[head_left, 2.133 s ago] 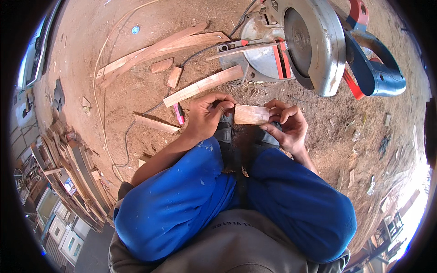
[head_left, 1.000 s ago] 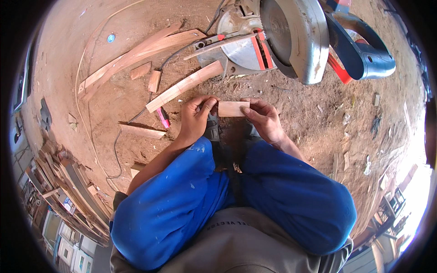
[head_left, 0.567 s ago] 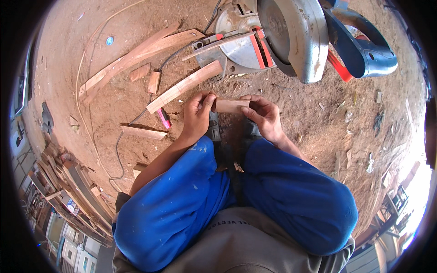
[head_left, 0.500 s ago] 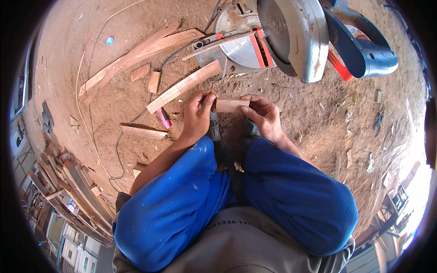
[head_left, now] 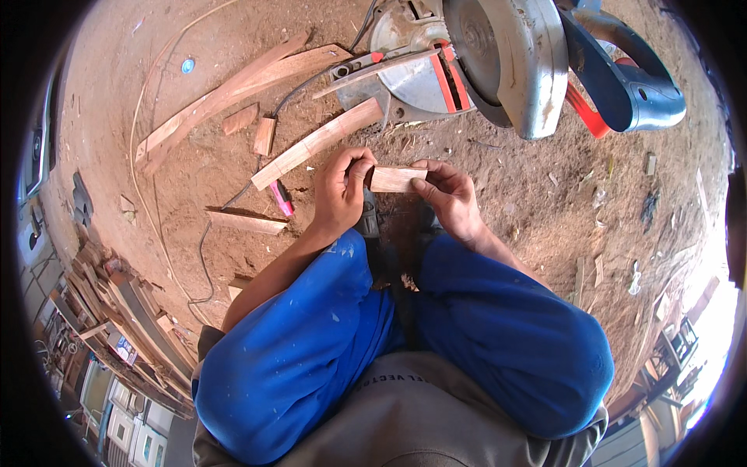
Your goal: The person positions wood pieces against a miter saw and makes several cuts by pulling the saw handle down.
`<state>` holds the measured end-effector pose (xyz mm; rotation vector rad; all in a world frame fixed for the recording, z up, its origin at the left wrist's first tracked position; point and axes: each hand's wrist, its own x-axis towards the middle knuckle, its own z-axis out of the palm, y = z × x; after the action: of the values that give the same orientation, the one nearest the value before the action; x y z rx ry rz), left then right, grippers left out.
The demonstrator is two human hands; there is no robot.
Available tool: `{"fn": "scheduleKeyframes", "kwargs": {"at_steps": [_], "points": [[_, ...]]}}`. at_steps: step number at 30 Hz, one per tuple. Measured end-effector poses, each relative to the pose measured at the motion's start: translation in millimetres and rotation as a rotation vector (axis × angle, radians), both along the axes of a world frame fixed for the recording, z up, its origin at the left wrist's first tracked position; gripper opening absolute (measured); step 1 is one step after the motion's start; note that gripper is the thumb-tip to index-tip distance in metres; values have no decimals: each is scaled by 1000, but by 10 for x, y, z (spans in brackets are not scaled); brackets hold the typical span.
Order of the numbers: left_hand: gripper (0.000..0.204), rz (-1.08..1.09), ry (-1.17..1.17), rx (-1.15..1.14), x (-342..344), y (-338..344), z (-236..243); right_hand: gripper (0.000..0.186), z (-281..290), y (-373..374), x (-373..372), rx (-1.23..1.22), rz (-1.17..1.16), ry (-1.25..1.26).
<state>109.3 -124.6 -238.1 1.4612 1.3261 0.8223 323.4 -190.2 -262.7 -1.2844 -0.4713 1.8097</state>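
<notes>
A short flat block of light wood (head_left: 395, 180) spans the space between my hands, above my feet. My left hand (head_left: 342, 189) pinches its left end between thumb and curled fingers. At the other end my right hand (head_left: 451, 198) grips it, thumb on the near face and fingers behind. Just beyond my left hand lies a longer, slightly curved wooden strip (head_left: 315, 145) with lines across it, its far end close to the miter saw (head_left: 405, 82). A pink marker (head_left: 282, 199) rests on the dirt under that strip's near end.
The saw's blade guard (head_left: 533, 70) and dark blue handle (head_left: 630, 86) rise at the far right. Long wooden boards (head_left: 233, 93), small offcuts (head_left: 241, 119) and a black cable (head_left: 204, 268) lie on the dirt to the left. Stacked lumber (head_left: 132, 319) stands at lower left.
Both hands still hold the wooden block, which has tilted slightly so more of its broad face shows. My view has shifted a little; the things on the ground stay put.
</notes>
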Motion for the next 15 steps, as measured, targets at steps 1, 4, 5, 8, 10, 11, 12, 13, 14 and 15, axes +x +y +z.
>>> {"fn": "scheduleKeyframes", "kwargs": {"at_steps": [1,4,5,8,10,11,12,13,14,15], "points": [[8,-12,14,9,9,15,14,30,-2,-4,-3,-4,-8,4],[8,-83,-24,10,-1,-39,-65,30,31,6,-59,36,-3,-7],[10,-168,-12,52,-12,-43,-41,31,45,12,-63,57,0,-18],[14,84,-346,-345,-156,-24,-151,26,57,106,53,-44,-31,-108],[24,46,-480,-348,-485,25,-321,29,66,122,167,-67,-72,-10],[26,153,-567,-373,-523,9,-349,29,49,84,187,-92,-109,11],[28,262,-655,-396,-560,-9,-371,30,28,68,213,-119,-144,33],[29,284,-645,-388,-614,0,-419,31,8,73,260,-166,-160,29],[29,310,-631,-380,-692,15,-466,31,-12,68,271,-154,-172,37],[29,337,-618,-371,-767,1,-501,31,-38,52,275,-143,-183,46]]}}
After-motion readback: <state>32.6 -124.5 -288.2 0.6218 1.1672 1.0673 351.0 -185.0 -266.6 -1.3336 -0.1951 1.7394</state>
